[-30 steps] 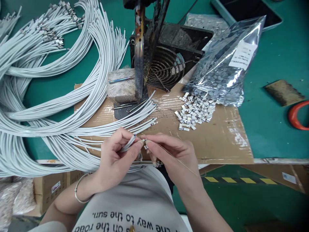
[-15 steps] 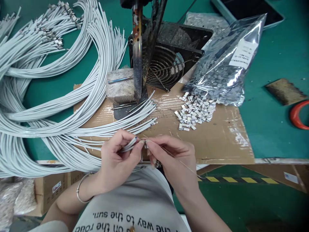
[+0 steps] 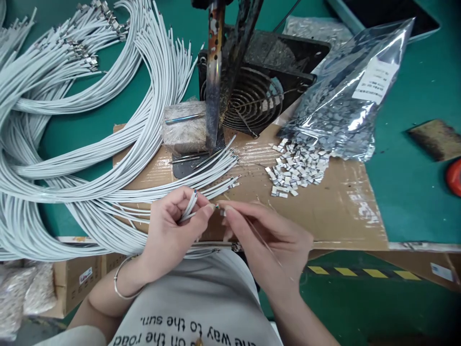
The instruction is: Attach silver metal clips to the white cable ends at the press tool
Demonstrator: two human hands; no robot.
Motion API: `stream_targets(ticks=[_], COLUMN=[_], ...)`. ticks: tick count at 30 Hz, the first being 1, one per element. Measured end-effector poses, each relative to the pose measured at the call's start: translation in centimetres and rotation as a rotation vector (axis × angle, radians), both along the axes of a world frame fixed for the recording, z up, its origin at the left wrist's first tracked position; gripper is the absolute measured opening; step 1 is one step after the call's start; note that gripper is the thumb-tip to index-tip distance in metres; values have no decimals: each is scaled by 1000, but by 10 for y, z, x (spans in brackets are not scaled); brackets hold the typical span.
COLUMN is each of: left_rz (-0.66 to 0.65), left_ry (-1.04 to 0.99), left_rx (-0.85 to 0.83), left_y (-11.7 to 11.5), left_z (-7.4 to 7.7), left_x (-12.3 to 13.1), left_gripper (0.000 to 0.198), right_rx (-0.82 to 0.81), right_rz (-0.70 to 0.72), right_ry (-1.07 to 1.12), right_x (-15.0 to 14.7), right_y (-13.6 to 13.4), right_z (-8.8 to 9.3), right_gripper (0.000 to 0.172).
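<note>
My left hand (image 3: 173,235) is closed around a few white cables (image 3: 189,205), their stripped ends poking up past the fingers. Its thumb and forefinger pinch one cable end, where a small bluish-green tip shows. Close to that tip, my right hand (image 3: 272,240) is also closed, with a thin wire (image 3: 260,236) running back across it. A small silvery piece seems to sit at the right fingertips, too small to make out. More loose white cable ends (image 3: 219,180) lie on the cardboard (image 3: 338,206) just beyond both hands.
Large coils of white cable (image 3: 144,144) fill the left side. A scorched upright metal rod (image 3: 213,77) stands before a black fan (image 3: 252,101). Small metal tabs (image 3: 298,166) are heaped beside a clear plastic bag (image 3: 334,110). A brown sponge (image 3: 435,139) and a red ring-shaped object (image 3: 454,177) lie right.
The held cables have turned more upright in my left hand. My right fingertips have drawn slightly right from the left ones, baring the cable tip. The whole view has shifted a little.
</note>
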State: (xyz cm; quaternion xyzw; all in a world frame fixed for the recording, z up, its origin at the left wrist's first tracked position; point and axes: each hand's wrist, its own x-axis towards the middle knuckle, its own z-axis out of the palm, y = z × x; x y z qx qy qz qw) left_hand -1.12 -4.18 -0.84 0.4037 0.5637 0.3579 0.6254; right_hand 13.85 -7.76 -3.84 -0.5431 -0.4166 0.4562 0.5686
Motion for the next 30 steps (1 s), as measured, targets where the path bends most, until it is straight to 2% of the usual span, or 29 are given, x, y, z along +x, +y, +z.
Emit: stream_targets(ticks=[4, 6, 17, 30], left_rz=[7, 15, -2, -3], left_ry=[65, 85, 213, 178], left_rx=[-2, -3, 80, 76], left_y=[5, 7, 12, 10], left_z=[2, 3, 9, 8], left_x=[0, 0, -1, 0], left_gripper=[15, 14, 13, 15], right_rx=[-98, -114, -52, 7], right_rz=[-140, -164, -71, -8], right_ry=[24, 39, 67, 1], right_x=[8, 9, 6, 5], right_y=[2, 3, 11, 14], right_z=[1, 2, 4, 5], right_gripper=[15, 12, 23, 20])
